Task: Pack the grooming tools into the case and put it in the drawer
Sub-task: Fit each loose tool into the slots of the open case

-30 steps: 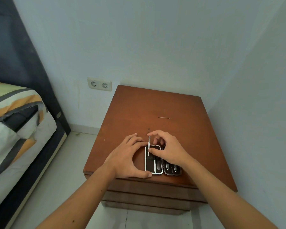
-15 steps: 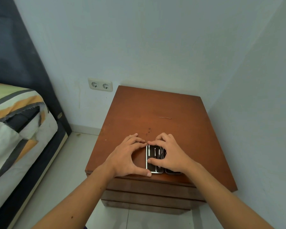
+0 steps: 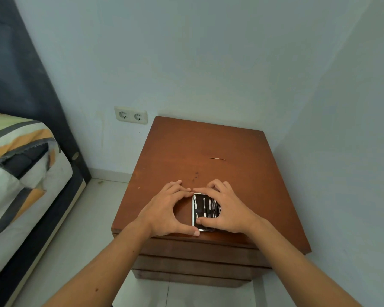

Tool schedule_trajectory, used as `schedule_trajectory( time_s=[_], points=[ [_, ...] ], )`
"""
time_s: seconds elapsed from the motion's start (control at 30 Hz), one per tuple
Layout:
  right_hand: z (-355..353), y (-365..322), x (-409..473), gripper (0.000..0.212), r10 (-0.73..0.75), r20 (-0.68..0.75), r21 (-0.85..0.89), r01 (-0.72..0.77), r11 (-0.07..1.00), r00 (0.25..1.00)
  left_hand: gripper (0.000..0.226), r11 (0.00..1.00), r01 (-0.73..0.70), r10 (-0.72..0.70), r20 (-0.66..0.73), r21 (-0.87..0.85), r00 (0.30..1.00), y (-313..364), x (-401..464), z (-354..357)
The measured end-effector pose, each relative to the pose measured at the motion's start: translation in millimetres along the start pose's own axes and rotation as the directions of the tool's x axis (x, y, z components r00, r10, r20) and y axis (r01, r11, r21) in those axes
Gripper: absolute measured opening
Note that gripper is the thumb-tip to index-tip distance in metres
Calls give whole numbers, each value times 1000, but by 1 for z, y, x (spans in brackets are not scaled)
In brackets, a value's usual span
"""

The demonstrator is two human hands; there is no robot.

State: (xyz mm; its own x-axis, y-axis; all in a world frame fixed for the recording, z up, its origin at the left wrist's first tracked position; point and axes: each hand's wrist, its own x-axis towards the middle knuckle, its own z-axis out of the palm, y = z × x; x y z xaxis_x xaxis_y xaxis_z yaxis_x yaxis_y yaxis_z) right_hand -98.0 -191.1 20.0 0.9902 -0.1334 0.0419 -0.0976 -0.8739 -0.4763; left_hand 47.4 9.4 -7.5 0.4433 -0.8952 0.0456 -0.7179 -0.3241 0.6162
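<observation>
Brown wooden bench (image 3: pixel 186 151) sits in the corner, drawer fronts stacked below its front edge. I see the case (image 3: pixel 203 211) lying open near the front edge of the bench top, roughly centred. Its left half faces up: dark lining, pale metal rim, several slim metal grooming tools (image 3: pixel 205 206) standing in a row across a strap. I cannot count them cleanly; they are small and partly covered.

Left hand (image 3: pixel 164 212): fingers spread and curved, forefinger tip reaching the case's far-left corner, thumb tip touching the near-left corner by the bench edge. The palm arches over bare wood just beside the case. Hand is braced against the case, not wrapped round it.

Right hand (image 3: pixel 227 212): covers the right half of the case. Forefinger runs along the far edge, thumb lies across the near end of the left half, over the tool ends. It pinches the case end to end between thumb and fingers. I cannot tell how the right half of the case lies beneath the palm.

A thin metal pin (image 3: pixel 217 159) lies alone further back on the bench, well apart from both hands. A few dark spots mark the wood between it and the hands.

Left of the bench: double wall socket (image 3: pixel 130 115), a bed (image 3: pixel 20 173) with striped bedding, pale tiled floor.
</observation>
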Motion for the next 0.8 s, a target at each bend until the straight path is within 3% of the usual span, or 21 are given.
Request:
schedule_trajectory(
  time_s=[0.6, 0.8],
  points=[
    [1, -4, -3, 72, 27, 50, 28, -28, 999, 998, 119, 1000, -19, 19, -9, 19, 1000, 1, 0, 0],
    [-14, 5, 6, 64, 101, 8, 146, -101, 984, 995, 119, 999, -25, 25, -13, 20, 1000, -1, 1, 1]
  ],
)
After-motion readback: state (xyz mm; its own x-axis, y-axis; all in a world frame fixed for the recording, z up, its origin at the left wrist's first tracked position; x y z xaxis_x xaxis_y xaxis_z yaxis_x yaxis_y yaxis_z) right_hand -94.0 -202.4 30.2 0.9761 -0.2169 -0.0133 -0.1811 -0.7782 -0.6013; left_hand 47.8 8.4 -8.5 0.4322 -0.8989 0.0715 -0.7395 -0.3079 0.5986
